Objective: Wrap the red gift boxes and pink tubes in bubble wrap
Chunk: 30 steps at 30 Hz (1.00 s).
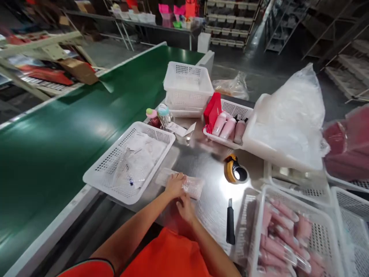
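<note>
A small parcel of clear bubble wrap (193,186), with something pinkish showing through, lies on the metal tabletop in front of me. My left hand (174,186) rests across its middle, fingers closed over the top. Closer to my body, my right hand (186,208) grips the parcel's near edge; its fingertips are partly hidden. A flat, clear end of the wrap sticks out to the left of my hands. On the right, a black utility knife (230,225) lies with its blade end pointing away. Beyond it stands a yellow and black tape dispenser (234,170).
A white basket (133,198) of clear-bagged items sits left, beside the green conveyor belt (86,123). At right, another basket (261,231) holds pink bottles. Behind are stacked baskets (188,98), two small bottles (158,115), a red bag (212,111) and a large plastic-wrapped bundle (288,119).
</note>
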Motion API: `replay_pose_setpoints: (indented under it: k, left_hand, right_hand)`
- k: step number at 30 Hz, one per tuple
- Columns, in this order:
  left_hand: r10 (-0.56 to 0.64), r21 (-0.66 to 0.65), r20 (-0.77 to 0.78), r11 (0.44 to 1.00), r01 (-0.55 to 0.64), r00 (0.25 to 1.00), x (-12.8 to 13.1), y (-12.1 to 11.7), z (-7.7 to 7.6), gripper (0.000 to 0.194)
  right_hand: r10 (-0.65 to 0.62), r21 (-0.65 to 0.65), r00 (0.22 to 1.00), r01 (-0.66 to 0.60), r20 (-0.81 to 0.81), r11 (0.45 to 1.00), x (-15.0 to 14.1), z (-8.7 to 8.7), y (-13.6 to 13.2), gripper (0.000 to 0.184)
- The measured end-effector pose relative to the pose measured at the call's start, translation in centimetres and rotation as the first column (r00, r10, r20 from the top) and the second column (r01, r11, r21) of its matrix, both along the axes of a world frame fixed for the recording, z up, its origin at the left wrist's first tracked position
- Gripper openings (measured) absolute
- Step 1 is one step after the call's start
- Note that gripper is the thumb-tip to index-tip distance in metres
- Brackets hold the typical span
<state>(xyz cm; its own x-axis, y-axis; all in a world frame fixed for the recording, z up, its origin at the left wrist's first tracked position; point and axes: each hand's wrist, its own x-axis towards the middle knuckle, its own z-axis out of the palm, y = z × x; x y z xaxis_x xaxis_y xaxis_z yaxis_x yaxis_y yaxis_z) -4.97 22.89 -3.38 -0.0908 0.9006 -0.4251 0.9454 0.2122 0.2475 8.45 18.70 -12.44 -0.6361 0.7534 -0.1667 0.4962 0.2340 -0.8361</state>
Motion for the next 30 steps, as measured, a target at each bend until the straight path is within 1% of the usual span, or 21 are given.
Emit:
replay_pose_setpoints:
  k: [2,4,5,7,8,9,10,11,12,13,14,15,16,17,18,21,24,26,27,28,30]
  left_hand:
    - [-0.119,0.041,-0.048,0.992,0.121,0.992,-1.5,-1.4,-0.5,0.070]
    - [-0.190,0.102,-0.126,0.974,0.203,0.974,-2.3,-2.6,-1.4,0.076]
    - [-0.193,0.128,-0.161,0.968,0.214,0.968,-2.3,-3.1,-2.0,0.079]
    - [-0.143,0.162,-0.210,0.970,0.179,0.967,-1.6,-3.9,-3.2,0.083]
    - [-0.115,0.175,-0.228,0.972,0.157,0.967,-1.0,-4.1,-3.6,0.081]
    - [-0.093,0.186,-0.242,0.972,0.141,0.966,-0.5,-4.4,-4.0,0.078]
    - [-0.080,0.192,-0.252,0.973,0.131,0.964,-0.1,-4.5,-4.2,0.074]
    - [-0.071,0.194,-0.264,0.973,0.125,0.962,0.3,-4.7,-4.3,0.071]
    - [-0.068,0.192,-0.272,0.974,0.123,0.960,0.5,-4.8,-4.4,0.069]
    - [-0.067,0.188,-0.274,0.975,0.122,0.959,0.6,-4.9,-4.5,0.066]
    - [-0.062,0.186,-0.273,0.976,0.116,0.960,0.6,-5.0,-4.5,0.065]
    - [-0.054,0.187,-0.268,0.977,0.107,0.962,0.5,-5.0,-4.6,0.064]
    - [-0.046,0.188,-0.259,0.977,0.098,0.965,0.5,-5.1,-4.6,0.063]
    - [-0.041,0.190,-0.249,0.978,0.090,0.968,0.5,-5.1,-4.6,0.063]
    - [-0.038,0.190,-0.239,0.978,0.085,0.970,0.5,-5.2,-4.7,0.063]
    - [-0.037,0.191,-0.228,0.978,0.082,0.973,0.6,-5.2,-4.6,0.066]
    - [-0.034,0.207,-0.210,0.975,0.078,0.977,0.7,-5.4,-4.6,0.067]
    - [-0.042,0.223,-0.169,0.972,0.080,0.985,0.6,-5.5,-4.8,0.066]
    - [-0.048,0.231,-0.146,0.970,0.081,0.988,0.5,-5.6,-4.9,0.065]
    - [-0.051,0.240,-0.123,0.967,0.080,0.991,0.4,-5.7,-5.0,0.064]
    - [-0.052,0.258,-0.090,0.963,0.074,0.995,0.1,-5.9,-5.4,0.062]
  right_hand:
    - [0.020,-0.005,0.999,-0.020,-0.025,1.000,2.0,-0.3,0.8,0.065]
    - [0.072,-0.003,0.997,-0.072,-0.032,0.997,4.0,-0.2,2.1,0.069]
    - [0.117,-0.007,0.993,-0.117,-0.029,0.993,4.9,0.1,3.0,0.067]
    - [0.209,-0.016,0.978,-0.209,-0.014,0.978,6.6,1.0,4.9,0.057]
    - [0.197,0.001,0.980,-0.197,0.018,0.980,7.5,1.6,5.9,0.052]
    - [0.127,0.040,0.990,-0.130,0.065,0.991,8.4,2.2,7.1,0.047]
    - [0.009,0.097,0.994,-0.020,0.113,0.995,9.4,2.9,8.4,0.045]
    - [-0.146,0.169,0.976,0.119,0.159,0.978,10.3,3.5,9.7,0.045]
    - [-0.310,0.248,0.929,0.258,0.203,0.934,11.0,4.1,11.1,0.047]
    - [-0.452,0.321,0.857,0.368,0.246,0.873,11.7,4.7,12.4,0.050]
    - [-0.552,0.378,0.779,0.435,0.298,0.817,12.2,5.1,13.7,0.053]
    - [-0.612,0.415,0.702,0.466,0.364,0.782,12.5,5.4,14.9,0.057]
    - [-0.640,0.436,0.633,0.474,0.435,0.765,12.8,5.6,16.0,0.058]
    - [-0.637,0.436,0.586,0.466,0.501,0.770,12.9,5.8,16.9,0.055]
    - [-0.613,0.418,0.567,0.449,0.550,0.790,13.1,5.9,17.7,0.050]
    - [-0.537,0.355,0.601,0.404,0.593,0.843,14.3,6.3,19.5,0.036]
    - [-0.483,0.302,0.654,0.379,0.582,0.875,16.0,7.6,19.6,0.032]
    - [-0.477,0.281,0.668,0.387,0.571,0.878,16.5,9.2,18.1,0.034]
    - [-0.486,0.261,0.696,0.412,0.528,0.873,16.3,10.1,16.9,0.037]
    - [-0.500,0.225,0.740,0.448,0.450,0.865,15.7,11.0,15.3,0.040]
    - [-0.532,0.096,0.820,0.524,0.212,0.846,13.1,12.7,11.9,0.047]
